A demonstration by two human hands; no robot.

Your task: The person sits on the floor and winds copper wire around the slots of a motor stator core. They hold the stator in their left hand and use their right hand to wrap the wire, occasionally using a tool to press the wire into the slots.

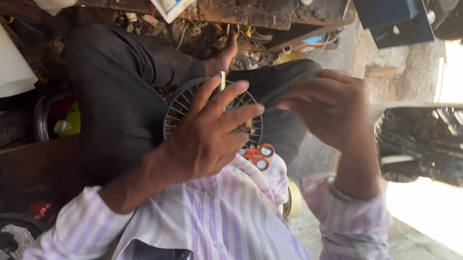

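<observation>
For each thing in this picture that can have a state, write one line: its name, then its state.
left hand: fingers spread, resting on the fan grille
right hand: curled, blurred, grip unclear
round fan grille: on the lap, partly covered
orange-handled scissors: lying in the lap, blades hidden
tape roll: beside the sleeve

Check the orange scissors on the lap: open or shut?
Shut, as far as shows: the two handle rings of the orange scissors lie touching side by side. The blades are hidden under the left hand, so cannot confirm there.

This is a small repair workshop open to the street, as shown by the worn wooden workbench (pixel 231 3) full of screws and scraps at the far side, wire spools (pixel 2 233) on the left, and parked motorcycle (pixel 440 147) on the right.
</observation>
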